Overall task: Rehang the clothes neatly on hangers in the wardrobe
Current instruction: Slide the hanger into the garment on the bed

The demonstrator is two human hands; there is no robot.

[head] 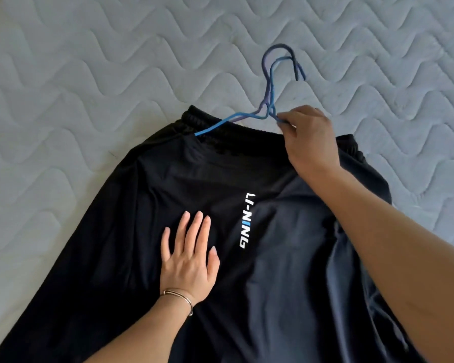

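Black garment [168, 179]: lower part cut off by the bottom frame edge. Blue hangers [269, 100]: left arm disappears inside the waistband, right arm hidden behind the right hand [309, 140]; fingertip contact not discernible.

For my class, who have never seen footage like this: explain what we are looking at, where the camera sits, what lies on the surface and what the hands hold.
There is no machine here, only a person's two bare hands. The single picture comes from a camera worn on the person's head, looking forward and down, so the arms reach in from the bottom edge.

The surface is a pale quilted mattress. On it lies a black garment with white and blue lettering and an elastic band at its far edge. The left hand, with a bracelet at its wrist, rests flat and open on the cloth. The right hand pinches blue hangers; there seem to be two together, hooks pointing away. One hanger arm is tucked under the elastic band.
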